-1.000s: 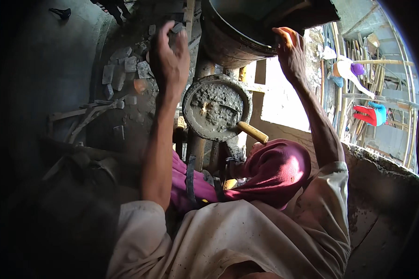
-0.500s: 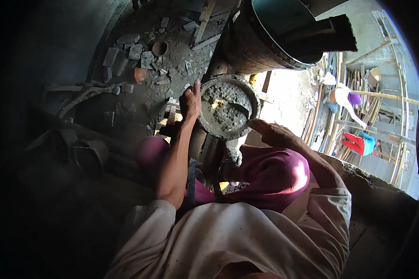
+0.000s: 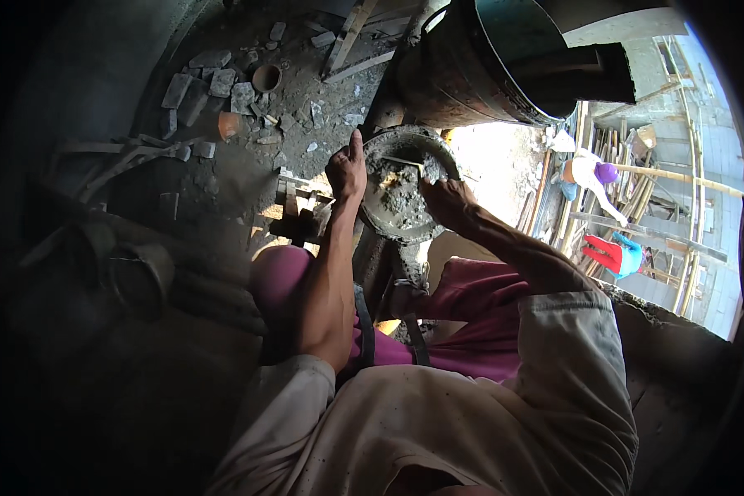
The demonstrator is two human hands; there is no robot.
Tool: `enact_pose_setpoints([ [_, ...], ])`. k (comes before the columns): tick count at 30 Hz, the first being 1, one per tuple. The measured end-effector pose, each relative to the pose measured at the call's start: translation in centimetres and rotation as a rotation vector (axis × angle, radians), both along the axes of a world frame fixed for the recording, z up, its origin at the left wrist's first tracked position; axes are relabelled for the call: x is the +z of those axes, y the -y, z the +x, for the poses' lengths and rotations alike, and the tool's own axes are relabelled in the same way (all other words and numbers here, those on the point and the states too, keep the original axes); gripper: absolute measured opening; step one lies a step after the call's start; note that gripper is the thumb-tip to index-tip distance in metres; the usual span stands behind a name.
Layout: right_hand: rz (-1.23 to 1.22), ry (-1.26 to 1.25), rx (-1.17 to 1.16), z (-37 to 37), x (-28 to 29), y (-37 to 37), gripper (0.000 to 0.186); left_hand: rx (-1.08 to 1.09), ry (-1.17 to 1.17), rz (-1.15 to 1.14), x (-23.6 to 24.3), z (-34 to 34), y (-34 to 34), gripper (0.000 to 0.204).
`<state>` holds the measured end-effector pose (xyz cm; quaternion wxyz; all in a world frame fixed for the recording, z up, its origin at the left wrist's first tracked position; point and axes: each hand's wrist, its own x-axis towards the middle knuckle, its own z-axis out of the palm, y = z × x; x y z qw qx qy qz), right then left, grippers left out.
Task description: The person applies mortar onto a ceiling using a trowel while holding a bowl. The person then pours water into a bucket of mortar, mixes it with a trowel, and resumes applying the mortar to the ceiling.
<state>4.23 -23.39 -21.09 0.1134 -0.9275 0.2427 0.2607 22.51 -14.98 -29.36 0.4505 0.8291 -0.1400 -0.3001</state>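
Note:
A round, mortar-caked pan sits in front of my knees, holding wet grey mortar. At its left rim, my left hand is closed on the edge, thumb pointing up. My right hand is closed over the pan's right side. From its fist a trowel reaches across the mortar; the hand covers its handle, and the blade is hard to make out.
A large dark drum stands just beyond the pan. Broken bricks and clay bowls litter the floor far left. Wooden pieces lean farther off. Down at the right, two people are among poles and boards.
My right hand has moved inward from the pan's right rim, bringing the trowel across toward the far side of the mortar. My left hand stays on the rim while the view shifts slightly.

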Motion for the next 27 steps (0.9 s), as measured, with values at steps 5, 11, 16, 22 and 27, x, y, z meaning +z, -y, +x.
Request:
enact_pose_setpoints([
  [5,-0.02,0.092,0.086,-3.3,5.9,-6.2,0.02,0.026,-0.032,0.012,-1.3,0.1,-1.8,0.077],
  [11,-0.642,-0.112,0.287,-3.6,10.3,-0.5,0.024,0.042,-0.056,-0.038,-0.6,-0.3,-1.1,0.075],
  [16,0.025,-0.221,-0.201,-5.3,4.7,3.8,0.028,0.068,0.011,-0.092,-0.5,-1.4,-0.2,0.075],
  [22,0.332,0.512,0.566,-6.5,-1.9,-2.9,0.014,0.122,0.016,-0.125,0.1,-1.8,-0.2,0.075],
  [27,1.65,0.346,-1.374,-5.5,-4.7,-6.4,0.008,0.162,0.031,-0.185,-1.4,-2.2,-0.2,0.071],
])
